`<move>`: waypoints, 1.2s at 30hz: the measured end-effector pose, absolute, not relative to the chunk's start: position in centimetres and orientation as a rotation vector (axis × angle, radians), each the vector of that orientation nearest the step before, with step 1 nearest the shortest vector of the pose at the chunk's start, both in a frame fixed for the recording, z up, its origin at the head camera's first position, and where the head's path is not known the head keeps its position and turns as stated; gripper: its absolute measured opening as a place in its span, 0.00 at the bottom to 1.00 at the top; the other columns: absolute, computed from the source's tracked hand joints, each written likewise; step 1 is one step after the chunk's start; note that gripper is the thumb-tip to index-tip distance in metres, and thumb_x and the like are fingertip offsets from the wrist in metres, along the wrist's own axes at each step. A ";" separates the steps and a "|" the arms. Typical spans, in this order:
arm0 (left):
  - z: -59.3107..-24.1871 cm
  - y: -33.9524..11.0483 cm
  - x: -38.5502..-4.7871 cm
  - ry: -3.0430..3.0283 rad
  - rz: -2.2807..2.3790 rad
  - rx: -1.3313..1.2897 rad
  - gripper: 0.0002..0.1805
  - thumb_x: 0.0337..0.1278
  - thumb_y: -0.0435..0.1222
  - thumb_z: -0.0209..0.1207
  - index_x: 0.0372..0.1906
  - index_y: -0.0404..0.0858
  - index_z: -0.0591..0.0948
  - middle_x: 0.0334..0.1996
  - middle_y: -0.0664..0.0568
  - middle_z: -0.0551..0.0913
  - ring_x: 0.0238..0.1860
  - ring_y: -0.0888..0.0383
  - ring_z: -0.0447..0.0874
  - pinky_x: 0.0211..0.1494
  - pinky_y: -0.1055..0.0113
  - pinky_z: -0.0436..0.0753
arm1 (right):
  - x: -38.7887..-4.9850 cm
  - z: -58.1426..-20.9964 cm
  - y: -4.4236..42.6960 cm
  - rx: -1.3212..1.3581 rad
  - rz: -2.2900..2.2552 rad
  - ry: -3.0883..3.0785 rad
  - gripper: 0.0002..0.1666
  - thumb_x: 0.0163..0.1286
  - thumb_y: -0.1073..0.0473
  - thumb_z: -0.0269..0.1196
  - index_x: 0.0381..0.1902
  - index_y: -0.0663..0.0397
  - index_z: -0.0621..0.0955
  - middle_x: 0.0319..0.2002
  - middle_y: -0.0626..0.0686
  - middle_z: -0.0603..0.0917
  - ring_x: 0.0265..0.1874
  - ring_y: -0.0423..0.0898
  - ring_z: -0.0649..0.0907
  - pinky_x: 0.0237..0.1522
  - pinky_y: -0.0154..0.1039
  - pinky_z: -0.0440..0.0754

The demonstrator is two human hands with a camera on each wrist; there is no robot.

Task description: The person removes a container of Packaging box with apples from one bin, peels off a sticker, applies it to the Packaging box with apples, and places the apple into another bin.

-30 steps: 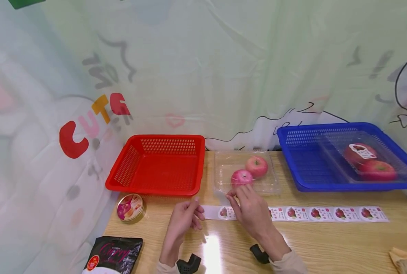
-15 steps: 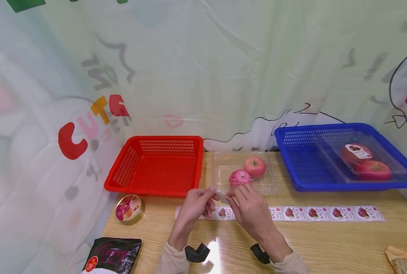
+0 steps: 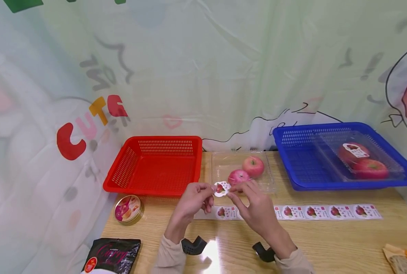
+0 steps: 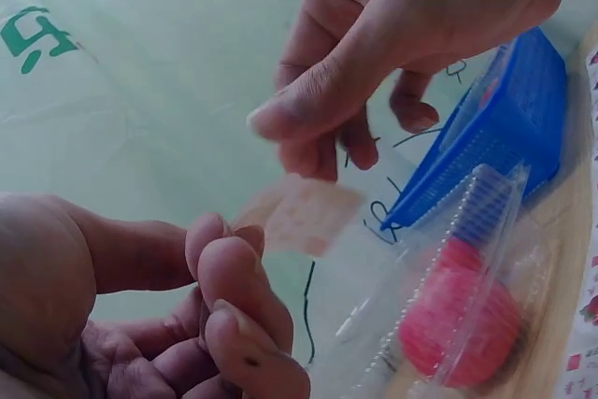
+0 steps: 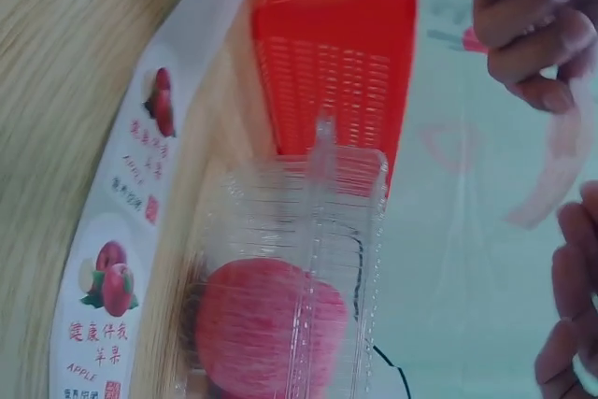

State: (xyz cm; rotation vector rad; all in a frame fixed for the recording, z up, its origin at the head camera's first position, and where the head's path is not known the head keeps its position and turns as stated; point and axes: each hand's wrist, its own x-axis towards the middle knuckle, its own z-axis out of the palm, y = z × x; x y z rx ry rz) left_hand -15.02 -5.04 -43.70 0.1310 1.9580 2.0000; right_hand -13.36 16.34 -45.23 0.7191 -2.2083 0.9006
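Observation:
My left hand (image 3: 193,201) pinches a white apple sticker (image 3: 222,188) at its left edge, between thumb and fingertips. In the left wrist view the sticker (image 4: 316,217) looks thin and slightly bent. Close to its other edge is my right hand (image 3: 258,207), thumb and fingers apart, seemingly not gripping it. Just behind the hands stands a clear plastic box (image 3: 220,167) with two red apples (image 3: 253,166) inside. Beneath the hands a strip of apple stickers (image 3: 311,212) lies along the table, partly hidden by the right hand.
A red basket (image 3: 155,186) stands at the back left. The blue basket (image 3: 300,182) at right holds another clear box with two apples and a sticker on its lid. A round tin (image 3: 128,209), a black packet (image 3: 115,253) and an orange-and-tan packet (image 3: 403,260) lie nearer.
My left hand has risen rightward from the strip's left end to the sticker at my right fingertips and now pinches it. The sticker has turned face up, and the right fingers have parted.

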 end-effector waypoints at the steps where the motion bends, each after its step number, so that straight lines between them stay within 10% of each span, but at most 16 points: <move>1: -43.4 -5.1 -15.1 1.961 1.988 0.151 0.12 0.76 0.33 0.58 0.39 0.25 0.82 0.17 0.54 0.77 0.15 0.62 0.74 0.22 0.72 0.81 | -13.5 -45.1 16.6 0.678 0.952 -2.230 0.13 0.61 0.67 0.77 0.42 0.54 0.86 0.36 0.47 0.88 0.36 0.44 0.83 0.33 0.35 0.82; 11: -42.0 -5.0 -16.9 1.967 1.811 0.366 0.15 0.78 0.36 0.58 0.32 0.31 0.79 0.17 0.54 0.76 0.16 0.61 0.76 0.23 0.71 0.81 | -15.3 -44.3 19.4 0.162 1.867 -2.745 0.24 0.85 0.48 0.56 0.60 0.63 0.84 0.41 0.56 0.87 0.31 0.45 0.79 0.22 0.32 0.71; 19: -41.9 -4.6 -18.8 2.012 1.701 0.395 0.14 0.77 0.37 0.60 0.34 0.31 0.81 0.18 0.53 0.76 0.16 0.61 0.76 0.24 0.72 0.82 | -16.4 -45.3 20.0 -0.045 2.211 -2.675 0.22 0.84 0.47 0.58 0.57 0.61 0.83 0.39 0.49 0.84 0.40 0.48 0.79 0.39 0.40 0.76; 26: -41.5 -4.1 -20.0 2.052 1.614 0.390 0.13 0.77 0.37 0.61 0.34 0.32 0.80 0.18 0.52 0.77 0.17 0.59 0.76 0.24 0.72 0.82 | -17.1 -45.3 20.6 -0.119 2.344 -2.562 0.12 0.81 0.48 0.62 0.45 0.49 0.83 0.35 0.45 0.81 0.35 0.48 0.75 0.38 0.42 0.70; 36: -41.0 -2.7 -22.1 2.197 1.507 0.363 0.14 0.77 0.37 0.61 0.33 0.34 0.80 0.17 0.51 0.77 0.16 0.59 0.76 0.23 0.72 0.82 | -18.6 -44.3 21.0 -0.125 2.021 -2.613 0.19 0.80 0.49 0.64 0.51 0.61 0.83 0.30 0.45 0.79 0.33 0.42 0.76 0.31 0.34 0.74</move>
